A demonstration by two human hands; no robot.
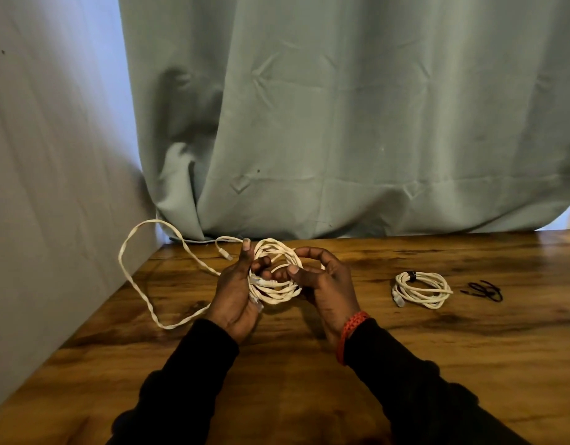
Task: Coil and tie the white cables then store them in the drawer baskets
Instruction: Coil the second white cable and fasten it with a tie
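A white cable (279, 292) is partly wound into a coil held above the wooden table (405, 342). My left hand (235, 293) grips the coil's left side, thumb up. My right hand (325, 284) holds the right side, fingers curled through the loops. The cable's loose tail (139, 274) loops out to the left, past the table edge, and its plug end (224, 253) hangs just left of my left thumb. A second white cable (421, 289), coiled and bound with a black tie, lies on the table to the right.
Several black ties (484, 291) lie right of the bound coil. A grey-green curtain (341, 123) hangs behind the table's far edge. A pale wall (52, 155) runs along the left. No drawer or basket is in view.
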